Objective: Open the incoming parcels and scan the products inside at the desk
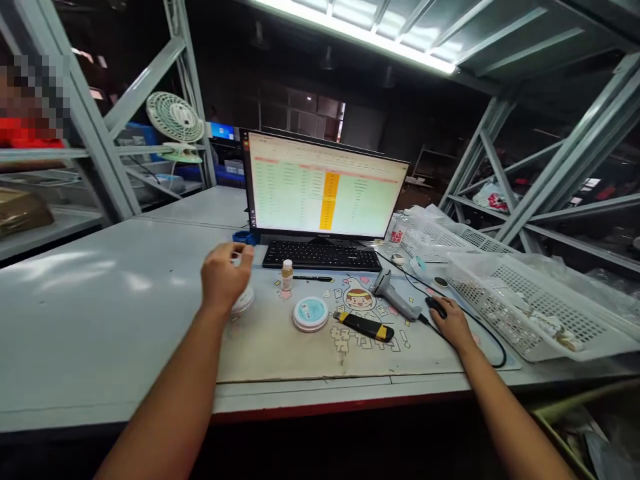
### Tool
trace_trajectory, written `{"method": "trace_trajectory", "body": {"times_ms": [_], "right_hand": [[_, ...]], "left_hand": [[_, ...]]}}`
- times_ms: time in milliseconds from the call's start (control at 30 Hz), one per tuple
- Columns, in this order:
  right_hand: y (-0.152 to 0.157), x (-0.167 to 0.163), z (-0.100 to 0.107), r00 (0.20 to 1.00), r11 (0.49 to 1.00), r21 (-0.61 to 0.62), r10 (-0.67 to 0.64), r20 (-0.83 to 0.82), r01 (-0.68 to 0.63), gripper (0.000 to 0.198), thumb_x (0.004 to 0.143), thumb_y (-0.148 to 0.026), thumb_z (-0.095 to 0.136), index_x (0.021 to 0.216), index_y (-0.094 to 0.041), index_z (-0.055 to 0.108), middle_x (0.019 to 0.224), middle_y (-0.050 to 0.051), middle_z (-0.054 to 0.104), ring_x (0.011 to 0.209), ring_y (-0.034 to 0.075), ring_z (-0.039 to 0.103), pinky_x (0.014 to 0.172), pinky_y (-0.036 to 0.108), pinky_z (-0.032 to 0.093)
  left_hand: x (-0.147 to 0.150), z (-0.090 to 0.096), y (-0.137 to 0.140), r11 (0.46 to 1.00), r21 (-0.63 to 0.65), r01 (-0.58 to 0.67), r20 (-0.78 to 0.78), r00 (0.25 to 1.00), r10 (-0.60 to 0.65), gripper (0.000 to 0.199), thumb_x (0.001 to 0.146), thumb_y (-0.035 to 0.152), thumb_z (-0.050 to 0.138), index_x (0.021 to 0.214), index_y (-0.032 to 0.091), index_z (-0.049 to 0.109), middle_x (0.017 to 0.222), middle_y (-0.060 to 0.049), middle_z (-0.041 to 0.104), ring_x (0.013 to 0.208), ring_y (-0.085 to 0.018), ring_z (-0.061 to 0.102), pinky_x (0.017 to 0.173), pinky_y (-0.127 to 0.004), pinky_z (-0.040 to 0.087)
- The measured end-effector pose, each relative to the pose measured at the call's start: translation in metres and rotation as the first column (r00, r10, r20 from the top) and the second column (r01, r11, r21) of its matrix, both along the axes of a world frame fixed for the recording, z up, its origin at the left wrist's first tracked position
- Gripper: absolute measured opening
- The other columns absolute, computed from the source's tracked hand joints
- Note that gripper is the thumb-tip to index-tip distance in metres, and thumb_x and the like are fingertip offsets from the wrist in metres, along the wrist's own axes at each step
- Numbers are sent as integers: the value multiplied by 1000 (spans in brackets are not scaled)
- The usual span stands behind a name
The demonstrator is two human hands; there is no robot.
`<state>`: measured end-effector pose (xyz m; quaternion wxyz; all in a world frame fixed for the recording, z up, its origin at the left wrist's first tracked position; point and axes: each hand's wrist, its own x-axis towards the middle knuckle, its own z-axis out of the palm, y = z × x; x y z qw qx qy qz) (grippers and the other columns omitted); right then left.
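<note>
My right hand [454,323] rests over a black computer mouse [437,307] at the right of the printed desk mat. My left hand [226,277] is raised above the mat's left edge, fingers loosely bent and apart, with nothing visible in them. Partly hidden behind it is a white round container [244,302]. Close by stand a small white-capped bottle [287,275] and a black pen [313,279]. A round container with a light blue label [311,312] sits at mid-mat, beside a black and yellow box cutter [364,327]. A grey barcode scanner [397,297] lies left of the mouse.
Behind the mat are a black keyboard [320,256] and a monitor [327,187] showing a spreadsheet. A blue tape roll [245,238] sits left of the keyboard. White plastic baskets [500,327] line the right side. A fan [175,120] stands at back left, near metal shelf posts.
</note>
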<state>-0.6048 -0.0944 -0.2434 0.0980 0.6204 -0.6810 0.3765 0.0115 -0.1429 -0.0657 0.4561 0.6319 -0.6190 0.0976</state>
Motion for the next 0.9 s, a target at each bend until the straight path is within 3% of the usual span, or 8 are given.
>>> {"method": "trace_trajectory", "body": {"times_ms": [67, 167, 200, 267, 467, 700, 900], "right_hand": [[0, 0, -3, 999, 999, 32, -32, 3, 32, 52, 93, -47, 54, 132, -19, 74, 134, 17, 65, 122, 34, 63, 109, 50, 51], [1, 0, -4, 998, 996, 59, -61, -1, 61, 51, 95, -46, 53, 133, -20, 74, 138, 17, 62, 125, 34, 61, 108, 50, 51], [1, 0, -4, 998, 996, 59, -68, -1, 68, 50, 95, -45, 53, 133, -19, 74, 139, 18, 62, 126, 34, 61, 108, 50, 51], [1, 1, -4, 997, 996, 52, -76, 1, 76, 50, 95, -43, 53, 133, -18, 74, 138, 18, 62, 127, 34, 60, 109, 50, 51], [0, 2, -5, 997, 996, 36, -77, 7, 76, 48, 94, -39, 53, 133, -18, 74, 136, 18, 63, 125, 33, 61, 111, 50, 50], [1, 3, -3, 998, 998, 19, -58, 13, 58, 44, 92, -36, 56, 128, -20, 76, 134, 16, 63, 125, 33, 61, 114, 50, 48], [3, 4, -2, 999, 998, 31, -48, 12, 48, 47, 94, -39, 54, 131, -18, 74, 134, 17, 63, 126, 33, 61, 114, 50, 48]], "left_hand": [[27, -5, -12, 963, 260, -67, 71, 996, 50, 63, 96, 61, 49, 137, 15, 63, 139, -18, 67, 126, -38, 61, 111, -48, 44], [49, -23, -27, 742, 669, -46, 160, 984, -83, 98, 76, 73, 68, 153, 14, 55, 153, -22, 59, 137, -48, 55, 113, -55, 43], [50, -29, -31, 671, 740, -29, 167, 976, -141, 106, 71, 74, 72, 156, 15, 52, 155, -22, 58, 138, -48, 55, 114, -54, 43], [48, -41, -37, 608, 793, -33, 199, 958, -207, 113, 64, 74, 76, 159, 18, 51, 157, -21, 55, 138, -48, 55, 113, -51, 45], [47, -59, -49, 690, 719, -81, 288, 939, -189, 88, 60, 61, 77, 138, 23, 69, 142, -20, 66, 125, -47, 63, 103, -54, 50], [48, -60, -53, 745, 657, -116, 273, 958, -91, 84, 71, 61, 65, 143, 19, 64, 146, -24, 61, 127, -50, 59, 103, -61, 48], [38, -55, -47, 741, 657, -141, 291, 954, -77, 85, 76, 59, 59, 150, 18, 59, 150, -23, 59, 129, -49, 59, 104, -59, 49]]}}
